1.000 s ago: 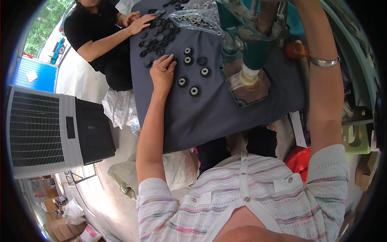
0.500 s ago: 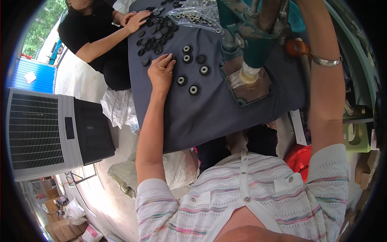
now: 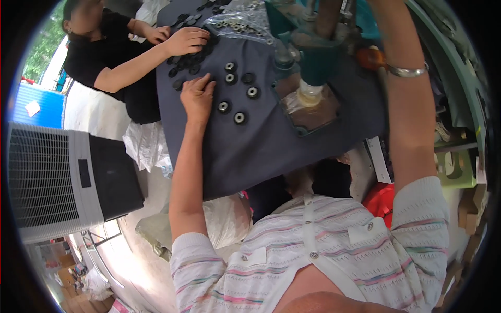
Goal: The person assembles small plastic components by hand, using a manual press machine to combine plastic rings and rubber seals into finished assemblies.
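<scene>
My left hand (image 3: 197, 100) rests low over the dark cloth at the left, fingers bent and thumb drawn in toward them. Whatever lies at its fingertips is hidden. To its right are several black rings with metal centres (image 3: 224, 107), and a plain black round piece (image 3: 248, 79) lies among them. My right forearm (image 3: 409, 115), with a silver bangle (image 3: 406, 71), stretches up past the green press (image 3: 315, 57); that hand is beyond the top edge. Below the press head, a pale translucent tip (image 3: 311, 89) stands over the metal base plate (image 3: 313, 117).
A person across the left corner has a hand (image 3: 189, 40) over a pile of black round pieces (image 3: 182, 62). A clear bag of small metal parts (image 3: 240, 23) lies behind. An orange rounded piece (image 3: 370, 58) sits beside the press. An air cooler (image 3: 47, 177) stands left.
The whole view has shifted slightly left. The other person's hand has come lower and right over the black pieces. My left hand stays at nearly the same spot on the cloth.
</scene>
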`<state>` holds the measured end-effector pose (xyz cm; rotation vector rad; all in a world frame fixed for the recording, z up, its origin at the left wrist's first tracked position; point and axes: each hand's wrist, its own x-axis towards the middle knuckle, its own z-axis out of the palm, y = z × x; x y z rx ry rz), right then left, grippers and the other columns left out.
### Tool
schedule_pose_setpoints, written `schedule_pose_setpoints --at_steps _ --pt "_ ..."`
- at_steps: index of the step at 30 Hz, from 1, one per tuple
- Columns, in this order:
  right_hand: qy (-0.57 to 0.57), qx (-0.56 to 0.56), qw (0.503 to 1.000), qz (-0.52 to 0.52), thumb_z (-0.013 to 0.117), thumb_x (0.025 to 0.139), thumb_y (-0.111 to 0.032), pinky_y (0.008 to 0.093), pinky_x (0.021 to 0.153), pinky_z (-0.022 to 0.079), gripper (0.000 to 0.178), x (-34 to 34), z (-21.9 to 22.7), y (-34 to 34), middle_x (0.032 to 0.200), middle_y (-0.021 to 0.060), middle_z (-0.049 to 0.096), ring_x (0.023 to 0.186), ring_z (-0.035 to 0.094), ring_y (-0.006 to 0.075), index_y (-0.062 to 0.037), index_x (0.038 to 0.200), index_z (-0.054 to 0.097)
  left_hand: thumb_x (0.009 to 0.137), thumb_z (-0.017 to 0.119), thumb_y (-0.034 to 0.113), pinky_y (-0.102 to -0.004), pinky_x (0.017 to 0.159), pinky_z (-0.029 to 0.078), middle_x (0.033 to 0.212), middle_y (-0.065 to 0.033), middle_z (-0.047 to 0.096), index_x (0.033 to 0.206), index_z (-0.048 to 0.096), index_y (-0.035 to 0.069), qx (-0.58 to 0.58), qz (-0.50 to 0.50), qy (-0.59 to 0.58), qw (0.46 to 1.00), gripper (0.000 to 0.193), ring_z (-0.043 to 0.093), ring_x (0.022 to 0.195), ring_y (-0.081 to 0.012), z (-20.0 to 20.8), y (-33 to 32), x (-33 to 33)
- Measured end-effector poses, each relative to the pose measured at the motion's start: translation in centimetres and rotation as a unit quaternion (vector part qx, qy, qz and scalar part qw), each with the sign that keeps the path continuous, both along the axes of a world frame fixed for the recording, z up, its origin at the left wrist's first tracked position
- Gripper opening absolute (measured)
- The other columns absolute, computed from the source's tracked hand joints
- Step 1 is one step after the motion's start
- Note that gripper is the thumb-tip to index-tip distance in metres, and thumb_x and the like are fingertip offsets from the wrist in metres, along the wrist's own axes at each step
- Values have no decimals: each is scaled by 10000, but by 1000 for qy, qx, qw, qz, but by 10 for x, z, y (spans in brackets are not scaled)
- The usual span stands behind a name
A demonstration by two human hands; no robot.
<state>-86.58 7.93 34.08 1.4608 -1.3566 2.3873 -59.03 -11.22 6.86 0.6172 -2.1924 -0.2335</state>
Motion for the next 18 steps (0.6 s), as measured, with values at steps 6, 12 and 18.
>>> schedule_pose_setpoints --at_steps 6,12,18 --pt "9 1 1000 2 536 960 -306 188 384 278 213 -1 -4 -5 705 1 493 482 378 39 -95 943 562 692 783 33 -337 755 516 903 -98 677 1080 686 69 130 -103 72 984 402 643 826 -251 35 76 -16" --pt "23 -17 999 16 527 963 -315 183 398 286 223 -4 -4 -5 730 5 500 505 390 45 -94 963 551 681 805 36 -314 799 518 961 -98 681 1291 545 63 178 -228 23 957 663 656 876 -206 48 153 -56" --pt "20 -12 999 26 534 965 -327 190 395 275 239 -5 -2 3 740 14 515 508 398 44 -89 957 547 646 790 36 -382 753 502 903 -133 646 1315 480 -21 153 -264 23 952 740 603 865 -312 47 169 -82"
